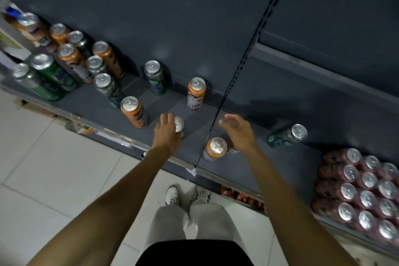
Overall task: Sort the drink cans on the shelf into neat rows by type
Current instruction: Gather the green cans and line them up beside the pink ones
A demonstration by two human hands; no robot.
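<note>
My left hand [167, 130] fingers curl round a can [179, 124]; right hand [239, 131] fingers spread, holding nothing, just beyond an orange can [217, 148]. Sorting looks barely begun: green and orange still mixed leftward, though that end is blurred.

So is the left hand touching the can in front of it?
Touching. The head view shows the left hand with fingers curled over the can, covering part of its top and side; no gap shows between them.
</note>
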